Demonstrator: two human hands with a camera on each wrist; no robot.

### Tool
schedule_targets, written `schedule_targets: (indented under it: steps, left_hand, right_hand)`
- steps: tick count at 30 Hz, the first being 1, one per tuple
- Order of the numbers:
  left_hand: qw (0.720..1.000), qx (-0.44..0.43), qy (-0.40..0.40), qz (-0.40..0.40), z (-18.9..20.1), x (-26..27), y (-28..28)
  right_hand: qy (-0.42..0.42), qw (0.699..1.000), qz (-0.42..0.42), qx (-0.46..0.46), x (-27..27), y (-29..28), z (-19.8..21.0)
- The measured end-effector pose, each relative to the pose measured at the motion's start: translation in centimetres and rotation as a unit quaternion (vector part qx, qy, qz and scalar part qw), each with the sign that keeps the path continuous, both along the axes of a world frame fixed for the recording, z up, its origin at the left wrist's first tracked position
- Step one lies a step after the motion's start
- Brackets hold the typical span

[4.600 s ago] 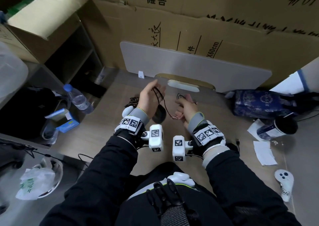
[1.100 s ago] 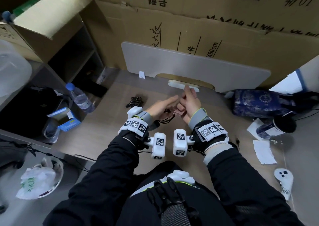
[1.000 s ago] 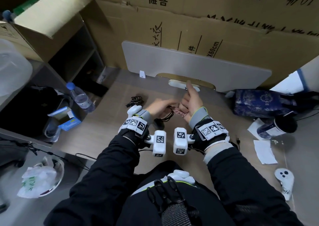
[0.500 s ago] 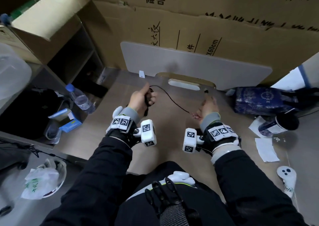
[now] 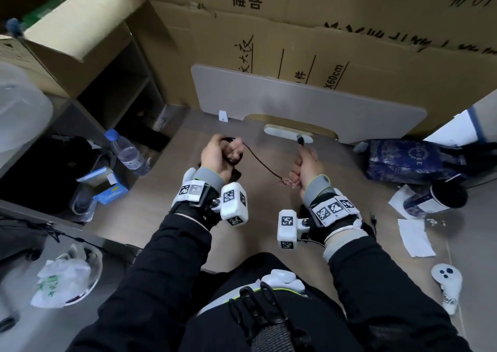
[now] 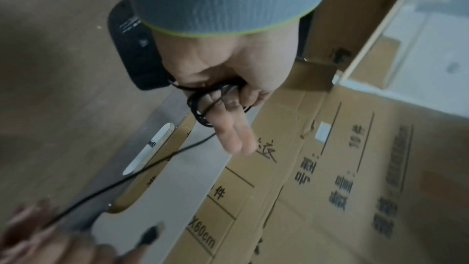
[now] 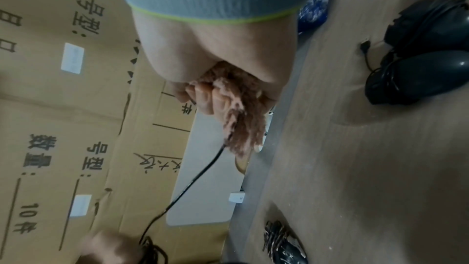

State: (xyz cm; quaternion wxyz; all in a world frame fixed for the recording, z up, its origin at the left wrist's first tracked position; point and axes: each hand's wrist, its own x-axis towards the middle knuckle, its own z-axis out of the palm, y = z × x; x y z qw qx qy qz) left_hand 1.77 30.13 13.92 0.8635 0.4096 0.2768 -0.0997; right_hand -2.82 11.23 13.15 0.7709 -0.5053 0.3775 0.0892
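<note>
A thin black cable runs slack between my two hands above the wooden table. My left hand grips several coiled loops of the cable; two of its fingers point out straight. My right hand is closed round the other end, and the plug sticks up above the fist. A fuzzy pinkish-brown strip is also held in that palm, beside the cable. A flat black device lies on the table under my left wrist.
A grey board leans on cardboard at the table's back. At the left stand a water bottle and a blue box. At the right are a blue patterned bag, a dark cup, paper sheets and a white controller.
A second ago my hands were together at the middle. They have moved apart, left to the left and right to the right, drawing the cable out between them.
</note>
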Motion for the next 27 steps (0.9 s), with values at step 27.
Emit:
schedule_targets:
  steps: [27]
  left_hand:
    - [0.954,0.134,-0.129,-0.234,-0.7,-2.5,-2.7]
  right_hand:
    - [-0.125,0.988,-0.001,0.088,0.2,2.2,1.5]
